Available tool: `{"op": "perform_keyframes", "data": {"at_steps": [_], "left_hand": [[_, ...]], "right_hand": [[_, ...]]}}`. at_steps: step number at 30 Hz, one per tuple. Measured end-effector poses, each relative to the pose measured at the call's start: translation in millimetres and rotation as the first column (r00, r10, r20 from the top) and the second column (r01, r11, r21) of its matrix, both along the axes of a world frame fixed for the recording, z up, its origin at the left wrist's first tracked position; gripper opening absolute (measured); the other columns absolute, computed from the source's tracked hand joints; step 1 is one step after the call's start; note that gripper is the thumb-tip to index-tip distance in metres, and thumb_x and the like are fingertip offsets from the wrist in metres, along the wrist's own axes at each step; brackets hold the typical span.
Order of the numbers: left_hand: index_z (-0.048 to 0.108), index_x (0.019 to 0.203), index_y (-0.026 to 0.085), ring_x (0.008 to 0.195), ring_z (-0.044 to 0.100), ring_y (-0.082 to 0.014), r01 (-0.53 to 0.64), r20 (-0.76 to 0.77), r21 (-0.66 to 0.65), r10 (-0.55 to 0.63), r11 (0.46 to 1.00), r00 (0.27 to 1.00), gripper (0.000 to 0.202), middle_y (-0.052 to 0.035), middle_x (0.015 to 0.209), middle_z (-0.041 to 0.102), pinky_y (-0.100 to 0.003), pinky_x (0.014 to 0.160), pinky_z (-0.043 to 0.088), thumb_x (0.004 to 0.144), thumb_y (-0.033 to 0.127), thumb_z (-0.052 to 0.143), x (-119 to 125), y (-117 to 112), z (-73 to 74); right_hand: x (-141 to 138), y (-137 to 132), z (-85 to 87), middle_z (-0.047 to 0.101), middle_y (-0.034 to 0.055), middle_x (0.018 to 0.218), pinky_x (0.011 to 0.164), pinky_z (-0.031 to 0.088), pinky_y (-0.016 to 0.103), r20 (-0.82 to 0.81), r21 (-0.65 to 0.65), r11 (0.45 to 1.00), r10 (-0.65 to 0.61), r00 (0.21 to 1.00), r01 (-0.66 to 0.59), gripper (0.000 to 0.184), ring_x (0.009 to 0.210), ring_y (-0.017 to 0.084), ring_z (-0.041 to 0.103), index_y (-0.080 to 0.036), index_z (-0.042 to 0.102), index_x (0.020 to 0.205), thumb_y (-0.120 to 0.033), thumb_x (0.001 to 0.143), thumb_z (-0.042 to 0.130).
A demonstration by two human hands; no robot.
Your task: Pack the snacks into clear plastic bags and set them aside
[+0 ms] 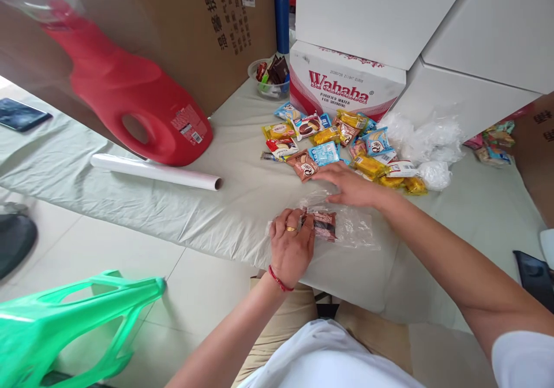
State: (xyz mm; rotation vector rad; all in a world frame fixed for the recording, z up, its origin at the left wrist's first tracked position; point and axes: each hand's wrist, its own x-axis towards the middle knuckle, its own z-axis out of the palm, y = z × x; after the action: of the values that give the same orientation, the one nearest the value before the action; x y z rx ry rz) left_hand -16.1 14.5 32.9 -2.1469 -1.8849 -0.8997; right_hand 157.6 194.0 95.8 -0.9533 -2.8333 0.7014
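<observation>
My left hand (291, 242) is closed on the mouth of a clear plastic bag (352, 229) that lies on the table near its front edge. A dark red snack packet (324, 224) sits inside the bag. My right hand (350, 185) lies flat with fingers stretched out, just behind the bag and at the near edge of a pile of wrapped snacks (329, 140). Its fingertips are close to a brown snack packet (304, 165).
A big red detergent jug (130, 102) and a white roll (156, 171) lie at the left. A Wahaha box (346, 82), a bowl of sweets (272, 76), white boxes and crumpled clear bags (426, 142) stand behind. A green plastic bag (60, 324) hangs bottom left. Phones lie at both table ends.
</observation>
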Motion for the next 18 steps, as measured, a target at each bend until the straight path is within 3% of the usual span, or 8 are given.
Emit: {"op": "perform_keyframes", "data": {"at_steps": [1,5,9,12,14,16,18], "left_hand": [[0.071,0.118,0.021,0.119,0.054,-0.0322,0.000,-0.001,0.002,0.000,1.000,1.000,0.024,-0.0135,0.123,0.069,-0.048,0.095,0.043,0.096,0.022,0.060,-0.6,0.0,-0.9],[0.071,0.118,0.023,0.117,0.052,-0.0313,-0.005,0.000,-0.004,0.005,1.000,1.000,0.025,-0.0127,0.119,0.068,-0.046,0.093,0.042,0.097,0.024,0.059,-1.9,-0.5,-3.8],[0.073,0.116,0.026,0.108,0.054,-0.0299,-0.045,-0.010,-0.097,0.045,0.994,0.999,0.025,-0.0115,0.108,0.068,-0.046,0.088,0.040,0.098,0.027,0.057,-1.9,0.4,-1.0],[0.073,0.118,0.026,0.101,0.055,-0.0297,-0.042,0.009,-0.182,0.045,0.982,0.999,0.027,-0.0113,0.100,0.068,-0.046,0.086,0.039,0.099,0.028,0.054,-2.1,2.9,3.8],[0.072,0.118,0.025,0.099,0.054,-0.0300,-0.023,0.031,-0.211,0.030,0.977,0.999,0.027,-0.0114,0.096,0.068,-0.047,0.086,0.037,0.099,0.027,0.054,-2.3,4.7,6.6],[0.073,0.117,0.025,0.099,0.053,-0.0304,-0.009,0.045,-0.228,0.019,0.974,0.999,0.026,-0.0116,0.094,0.068,-0.048,0.086,0.036,0.099,0.027,0.053,-2.4,6.1,8.5],[0.073,0.116,0.025,0.099,0.053,-0.0307,-0.007,0.041,-0.243,0.017,0.970,0.999,0.026,-0.0118,0.093,0.068,-0.048,0.086,0.036,0.100,0.028,0.053,-2.3,7.0,9.7]], "right_hand": [[-10.2,4.5,-5.5,0.058,0.0110,0.142,0.110,0.037,0.045,-0.008,-0.020,0.998,0.062,0.998,-0.062,0.060,0.132,0.033,0.046,-0.024,0.065,0.136,-0.025,0.077,0.079],[-37.1,24.4,-15.2,0.072,0.0089,0.117,0.109,0.036,0.044,-0.050,-0.087,0.985,0.148,0.988,-0.152,0.015,0.118,0.028,0.057,-0.019,0.077,0.098,-0.024,0.088,0.066],[-37.5,39.0,-5.4,0.074,0.0027,0.098,0.088,0.045,0.031,-0.034,-0.289,0.957,0.014,0.999,-0.024,0.020,0.094,0.020,0.063,-0.020,0.074,0.099,-0.031,0.093,0.059],[-30.6,38.6,-4.9,0.072,0.0021,0.090,0.078,0.045,0.026,0.035,-0.326,0.941,-0.086,0.996,0.093,0.022,0.083,0.017,0.062,-0.018,0.072,0.098,-0.033,0.093,0.058],[-27.0,34.9,-9.1,0.072,0.0031,0.098,0.077,0.045,0.025,0.034,-0.348,0.932,-0.091,0.995,0.097,0.027,0.086,0.017,0.063,-0.018,0.071,0.109,-0.035,0.088,0.065],[-25.4,31.0,-12.5,0.071,0.0031,0.101,0.075,0.044,0.025,0.067,-0.365,0.927,-0.061,0.996,0.082,0.045,0.087,0.018,0.063,-0.020,0.068,0.120,-0.034,0.078,0.076],[-25.3,27.8,-12.0,0.070,0.0016,0.093,0.072,0.042,0.024,0.119,-0.337,0.937,-0.051,0.992,0.089,0.042,0.082,0.017,0.061,-0.021,0.070,0.115,-0.032,0.075,0.077]]}}
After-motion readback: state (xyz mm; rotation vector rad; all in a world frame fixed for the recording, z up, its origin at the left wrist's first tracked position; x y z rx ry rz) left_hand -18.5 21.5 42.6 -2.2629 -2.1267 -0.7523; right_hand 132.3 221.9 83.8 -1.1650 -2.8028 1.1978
